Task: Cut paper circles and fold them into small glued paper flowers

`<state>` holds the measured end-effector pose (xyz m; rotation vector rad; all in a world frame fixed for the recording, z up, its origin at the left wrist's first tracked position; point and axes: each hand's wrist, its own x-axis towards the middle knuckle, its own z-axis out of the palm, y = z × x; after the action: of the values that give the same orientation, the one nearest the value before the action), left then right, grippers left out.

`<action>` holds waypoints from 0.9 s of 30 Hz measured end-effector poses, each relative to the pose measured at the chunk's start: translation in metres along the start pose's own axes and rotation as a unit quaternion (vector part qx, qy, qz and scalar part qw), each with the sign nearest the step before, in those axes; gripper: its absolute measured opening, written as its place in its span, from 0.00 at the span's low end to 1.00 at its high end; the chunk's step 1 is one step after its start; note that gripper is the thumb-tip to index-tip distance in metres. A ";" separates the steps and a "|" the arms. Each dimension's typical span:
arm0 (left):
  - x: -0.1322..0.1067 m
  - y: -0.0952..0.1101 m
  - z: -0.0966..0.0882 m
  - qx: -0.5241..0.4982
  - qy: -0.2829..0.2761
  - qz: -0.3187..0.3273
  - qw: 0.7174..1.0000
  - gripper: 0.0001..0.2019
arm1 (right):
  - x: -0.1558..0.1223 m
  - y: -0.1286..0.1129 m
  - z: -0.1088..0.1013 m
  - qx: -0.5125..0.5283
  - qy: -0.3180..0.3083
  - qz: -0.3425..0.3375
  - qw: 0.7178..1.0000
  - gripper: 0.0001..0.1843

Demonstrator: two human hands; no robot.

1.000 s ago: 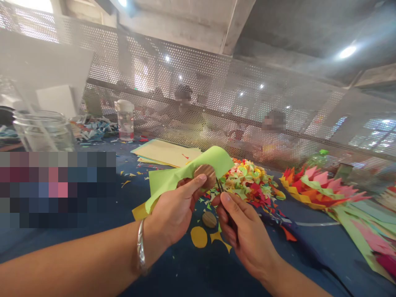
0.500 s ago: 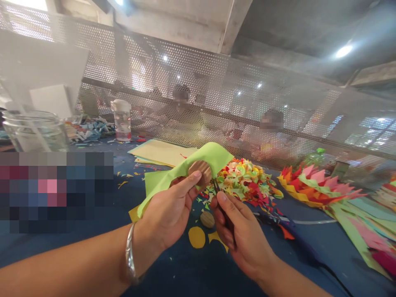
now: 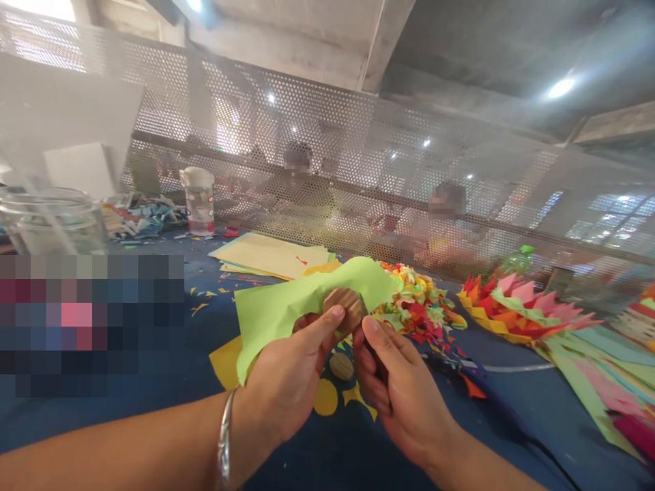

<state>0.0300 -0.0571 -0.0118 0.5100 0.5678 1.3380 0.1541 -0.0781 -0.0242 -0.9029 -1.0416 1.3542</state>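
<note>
My left hand pinches a light green paper sheet with a round striped wooden disc pressed flat on it under the thumb. Dark scissors are in my right hand, their blades at the paper just right of the disc; the handles are mostly hidden by my fingers. Below the hands, on the blue tabletop, lie a second wooden disc, a yellow paper circle and a yellow offcut. Yellow paper shows beside my left wrist.
Paper sheets are stacked behind, beside a heap of coloured scraps. To the right are a layered paper piece and a dark blue corded tool. A glass jar and cup stand left, before a mesh screen.
Both hands hold their grips. The green paper and wooden disc have shifted slightly right and down and the sheet has turned flatter, while the scissors' blades now sit closer against the disc's edge.
</note>
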 end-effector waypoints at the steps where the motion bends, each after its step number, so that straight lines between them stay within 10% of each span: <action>1: -0.001 0.000 0.001 -0.003 0.006 -0.003 1.000 0.08 | 0.000 0.000 0.000 0.001 -0.001 0.001 1.000 0.20; 27: -0.002 0.005 0.001 0.052 -0.059 0.006 0.997 0.12 | -0.001 -0.012 0.001 -0.015 0.030 0.008 0.999 0.23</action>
<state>0.0265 -0.0583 -0.0074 0.6738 0.5405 1.2849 0.1567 -0.0798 -0.0130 -0.9704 -1.0127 1.3202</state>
